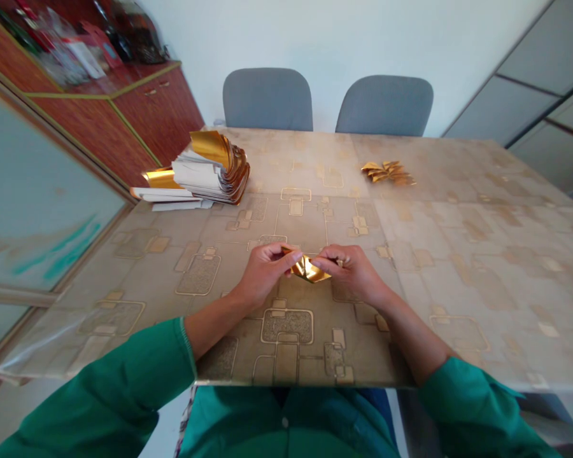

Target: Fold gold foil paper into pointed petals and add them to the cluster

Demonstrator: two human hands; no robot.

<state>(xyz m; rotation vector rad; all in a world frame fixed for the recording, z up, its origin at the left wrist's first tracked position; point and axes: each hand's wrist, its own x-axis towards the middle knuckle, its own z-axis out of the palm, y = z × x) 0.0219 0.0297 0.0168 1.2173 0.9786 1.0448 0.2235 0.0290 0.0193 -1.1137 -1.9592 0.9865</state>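
Observation:
A small piece of folded gold foil paper [309, 270] is held between my two hands, above the near middle of the table. My left hand [268, 267] pinches its left end between thumb and fingers. At the right end my right hand [351, 267] pinches it the same way, with a ring showing on one finger. The paper's shiny side faces up, with a crease near its middle. Parts of both ends are hidden under my fingers.
A stack of gold and white paper sheets [205, 172] lies at the table's far left. Several folded gold pieces [388, 173] lie together at the far right. A patterned cloth [439, 254] covers the table. Two grey chairs [267, 98] stand behind it, beside a red-brown cabinet [157, 114].

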